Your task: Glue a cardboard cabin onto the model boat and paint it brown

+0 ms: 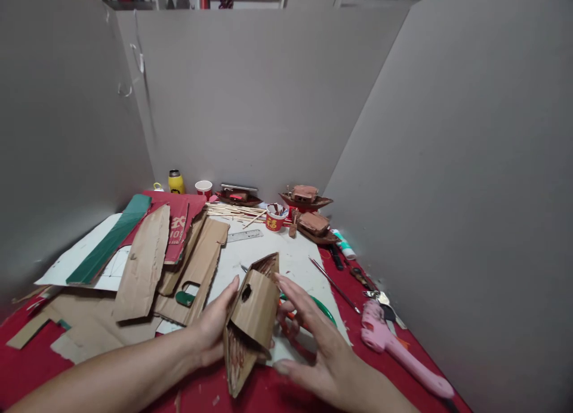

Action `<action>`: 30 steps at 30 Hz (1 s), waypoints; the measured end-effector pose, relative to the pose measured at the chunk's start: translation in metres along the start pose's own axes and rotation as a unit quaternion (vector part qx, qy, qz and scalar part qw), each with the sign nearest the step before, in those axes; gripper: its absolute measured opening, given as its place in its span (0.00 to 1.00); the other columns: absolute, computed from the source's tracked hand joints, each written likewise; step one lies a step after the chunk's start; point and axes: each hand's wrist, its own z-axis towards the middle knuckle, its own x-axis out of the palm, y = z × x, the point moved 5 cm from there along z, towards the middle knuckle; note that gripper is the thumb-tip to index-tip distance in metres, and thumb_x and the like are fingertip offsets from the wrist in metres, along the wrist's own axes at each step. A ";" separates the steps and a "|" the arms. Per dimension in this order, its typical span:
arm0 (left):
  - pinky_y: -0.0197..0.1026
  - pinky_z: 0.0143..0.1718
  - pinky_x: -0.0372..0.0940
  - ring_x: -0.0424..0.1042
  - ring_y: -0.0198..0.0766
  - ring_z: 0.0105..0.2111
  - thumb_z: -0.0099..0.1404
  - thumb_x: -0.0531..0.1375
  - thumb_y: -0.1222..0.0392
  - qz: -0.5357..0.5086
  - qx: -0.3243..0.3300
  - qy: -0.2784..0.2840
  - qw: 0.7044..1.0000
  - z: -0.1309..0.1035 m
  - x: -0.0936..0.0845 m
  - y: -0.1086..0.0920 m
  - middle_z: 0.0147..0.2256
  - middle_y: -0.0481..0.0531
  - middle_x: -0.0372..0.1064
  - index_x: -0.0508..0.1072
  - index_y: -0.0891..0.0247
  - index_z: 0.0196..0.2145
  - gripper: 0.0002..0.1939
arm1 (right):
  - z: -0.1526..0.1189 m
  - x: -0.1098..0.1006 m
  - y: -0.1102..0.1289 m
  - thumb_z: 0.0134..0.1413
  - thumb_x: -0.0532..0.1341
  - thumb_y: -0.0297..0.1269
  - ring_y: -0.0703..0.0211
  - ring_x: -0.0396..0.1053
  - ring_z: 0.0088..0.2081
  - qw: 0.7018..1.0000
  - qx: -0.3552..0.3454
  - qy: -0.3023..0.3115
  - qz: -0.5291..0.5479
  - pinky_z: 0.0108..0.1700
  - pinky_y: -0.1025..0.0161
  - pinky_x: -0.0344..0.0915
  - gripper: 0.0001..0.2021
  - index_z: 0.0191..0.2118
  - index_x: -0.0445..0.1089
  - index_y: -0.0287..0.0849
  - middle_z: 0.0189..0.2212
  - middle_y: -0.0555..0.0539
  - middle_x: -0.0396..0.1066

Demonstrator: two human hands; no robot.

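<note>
"what do i see from here?"

"my left hand (215,329) grips the cardboard boat (251,323) over the red cloth (197,392); my right hand (313,329) spreads beside it, contact unclear."

"step?"

"probably checking it. next move calls for light fingers, i'd say."

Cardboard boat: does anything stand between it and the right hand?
Nothing visible does: the right hand is spread close beside the cardboard boat; contact is unclear. The green handle behind that hand appears to lie lower.

A yellow bottle (176,183) stands near a paper cup (204,190) before a grey partition (250,96).
</note>
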 end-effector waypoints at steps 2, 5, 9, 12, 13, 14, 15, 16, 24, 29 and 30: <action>0.46 0.30 0.68 0.77 0.48 0.28 0.64 0.45 0.32 0.007 -0.008 0.002 1.000 0.000 -0.005 -0.006 0.32 0.60 0.78 0.74 0.71 0.45 0.38 | 0.001 -0.006 -0.003 0.58 0.61 0.40 0.47 0.63 0.57 0.997 0.013 -0.055 0.048 0.49 0.54 0.70 0.38 0.69 0.41 0.53 0.67 0.40 0.47; 0.44 0.28 0.67 0.77 0.48 0.27 0.64 0.46 0.33 0.006 -0.003 0.001 1.000 -0.001 -0.009 -0.014 0.29 0.59 0.77 0.74 0.72 0.43 0.36 | 0.002 -0.018 -0.007 0.61 0.58 0.34 0.58 0.69 0.39 0.982 0.023 -0.153 0.111 0.33 0.63 0.71 0.31 0.67 0.47 0.53 0.62 0.38 0.53; 0.43 0.34 0.67 0.77 0.45 0.29 0.66 0.46 0.36 -0.006 -0.005 0.022 1.000 -0.003 -0.008 -0.017 0.33 0.64 0.77 0.71 0.76 0.47 0.36 | 0.003 -0.031 -0.007 0.62 0.58 0.31 0.63 0.68 0.34 0.965 0.031 -0.234 0.111 0.33 0.63 0.69 0.27 0.64 0.54 0.53 0.58 0.40 0.60; 0.43 0.35 0.66 0.77 0.46 0.31 0.65 0.47 0.35 -0.001 -0.022 0.059 0.998 -0.002 -0.006 -0.015 0.36 0.66 0.77 0.68 0.75 0.53 0.38 | 0.002 -0.038 -0.005 0.63 0.57 0.31 0.63 0.68 0.33 0.958 0.039 -0.268 0.092 0.35 0.62 0.69 0.25 0.63 0.56 0.53 0.54 0.41 0.64; 0.42 0.34 0.66 0.77 0.46 0.30 0.65 0.47 0.35 0.002 -0.026 0.066 0.997 -0.002 -0.006 -0.015 0.37 0.66 0.77 0.67 0.74 0.53 0.38 | 0.001 -0.039 -0.005 0.63 0.57 0.31 0.62 0.68 0.33 0.957 0.042 -0.275 0.081 0.36 0.61 0.69 0.24 0.63 0.56 0.53 0.53 0.41 0.66; 0.42 0.34 0.66 0.77 0.46 0.30 0.64 0.48 0.35 0.004 -0.029 0.068 0.997 -0.002 -0.006 -0.014 0.37 0.66 0.77 0.67 0.74 0.54 0.38 | 0.000 -0.041 -0.005 0.63 0.57 0.31 0.61 0.68 0.33 0.957 0.045 -0.279 0.070 0.36 0.60 0.69 0.24 0.62 0.57 0.52 0.52 0.41 0.67; 0.42 0.33 0.66 0.77 0.46 0.30 0.64 0.49 0.35 0.004 -0.031 0.065 0.997 -0.002 -0.007 -0.015 0.38 0.66 0.77 0.67 0.74 0.54 0.38 | -0.001 -0.042 -0.005 0.62 0.57 0.32 0.61 0.68 0.33 0.956 0.048 -0.282 0.062 0.36 0.60 0.70 0.23 0.61 0.58 0.51 0.51 0.41 0.68; 0.42 0.34 0.66 0.77 0.46 0.31 0.64 0.50 0.35 0.003 -0.032 0.059 0.998 -0.002 -0.007 -0.015 0.39 0.66 0.77 0.67 0.74 0.54 0.38 | -0.002 -0.043 -0.006 0.62 0.58 0.32 0.60 0.68 0.33 0.955 0.052 -0.285 0.058 0.37 0.59 0.70 0.22 0.60 0.59 0.50 0.50 0.41 0.69; 0.41 0.31 0.67 0.77 0.45 0.29 0.63 0.51 0.35 0.012 -0.043 0.032 0.999 -0.002 -0.013 -0.013 0.35 0.65 0.78 0.70 0.76 0.49 0.37 | 0.001 -0.039 -0.041 0.59 0.60 0.45 0.59 0.70 0.29 0.926 0.181 -0.298 0.142 0.32 0.60 0.70 0.17 0.50 0.69 0.44 0.38 0.43 0.76; 0.42 0.34 0.68 0.77 0.46 0.30 0.61 0.53 0.34 -0.019 -0.055 0.050 0.997 0.006 -0.021 -0.008 0.35 0.65 0.78 0.69 0.76 0.51 0.39 | 0.023 -0.055 -0.047 0.54 0.61 0.51 0.62 0.66 0.24 0.904 0.245 -0.311 0.160 0.23 0.65 0.65 0.20 0.44 0.71 0.38 0.33 0.42 0.76; 0.42 0.34 0.68 0.77 0.46 0.30 0.61 0.53 0.34 -0.023 -0.051 0.051 0.997 0.007 -0.022 -0.008 0.35 0.65 0.78 0.68 0.77 0.52 0.39 | 0.030 -0.062 -0.046 0.53 0.61 0.50 0.62 0.66 0.24 0.904 0.252 -0.308 0.158 0.22 0.66 0.64 0.20 0.44 0.71 0.38 0.32 0.42 0.76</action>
